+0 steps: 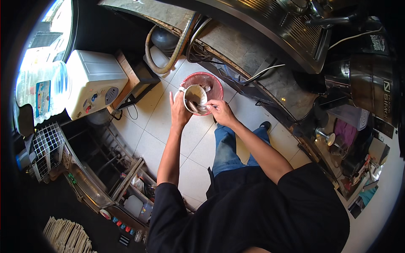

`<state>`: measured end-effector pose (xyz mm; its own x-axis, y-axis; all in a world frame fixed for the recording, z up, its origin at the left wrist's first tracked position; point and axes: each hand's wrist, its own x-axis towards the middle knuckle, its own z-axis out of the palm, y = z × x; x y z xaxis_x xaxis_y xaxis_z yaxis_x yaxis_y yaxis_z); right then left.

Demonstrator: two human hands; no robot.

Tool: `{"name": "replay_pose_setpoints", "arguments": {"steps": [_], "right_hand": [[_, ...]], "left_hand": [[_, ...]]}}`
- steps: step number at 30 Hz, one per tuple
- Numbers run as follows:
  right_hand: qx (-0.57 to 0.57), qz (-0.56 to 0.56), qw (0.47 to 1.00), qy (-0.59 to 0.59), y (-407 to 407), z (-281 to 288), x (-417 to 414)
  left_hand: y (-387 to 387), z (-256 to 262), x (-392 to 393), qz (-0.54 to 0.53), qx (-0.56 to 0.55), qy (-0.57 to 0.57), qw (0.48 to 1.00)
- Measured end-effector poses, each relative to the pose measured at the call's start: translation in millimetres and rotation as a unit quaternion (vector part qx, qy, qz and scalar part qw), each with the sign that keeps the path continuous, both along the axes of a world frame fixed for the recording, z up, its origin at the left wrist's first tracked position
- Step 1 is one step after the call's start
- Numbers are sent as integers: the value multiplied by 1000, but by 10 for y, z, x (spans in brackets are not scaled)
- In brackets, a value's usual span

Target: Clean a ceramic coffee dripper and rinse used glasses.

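My left hand (181, 111) grips a white cup (202, 91) by its handle side, with a finger or two sticking up free. The cup is tilted, so its inside faces me, and some brownish residue shows in it. Between the fingertips of my right hand (222, 112) is a thin spoon (203, 105). Its far end reaches into the cup, where its exact contact is hard to make out. Directly below both hands stands a red plastic bin (218, 85) on the floor, holding some pale crumpled waste.
A white water dispenser (95, 82) with a large clear bottle (47, 91) stands on a wooden stand at left. An espresso machine's metal drip tray (294, 34) and a coffee grinder (370, 85) line the counter. A beige hose (150, 60) loops beside the bin.
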<state>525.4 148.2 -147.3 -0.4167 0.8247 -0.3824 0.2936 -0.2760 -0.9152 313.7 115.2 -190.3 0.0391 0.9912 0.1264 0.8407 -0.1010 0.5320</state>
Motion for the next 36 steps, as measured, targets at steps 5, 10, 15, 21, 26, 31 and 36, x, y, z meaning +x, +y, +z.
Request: {"name": "replay_pose_setpoints", "arguments": {"steps": [5, 10, 15, 21, 26, 31, 36], "right_hand": [[-71, -47, 994, 67, -97, -254, 49], [-152, -92, 983, 45, -93, -352, 5], [19, -132, 982, -131, -66, -679, -27], [84, -50, 950, -298, -68, -613, -204], [104, -51, 941, -318, -77, -615, -156], [116, -144, 955, -232, -58, -692, 101], [-216, -172, 948, 157, -156, -63, 377]], "left_hand": [[-3, -133, 7, -6, -34, 43, 998], [-158, -315, -78, 45, -84, 14, 995], [-434, -511, -245, 121, -129, 13, 984], [-717, -371, -222, 175, -56, -33, 982], [-886, -165, -198, 217, 12, 11, 976], [-1127, 79, 54, 310, 3, -5, 951], [-1340, 400, 338, 381, 59, -70, 920]]}}
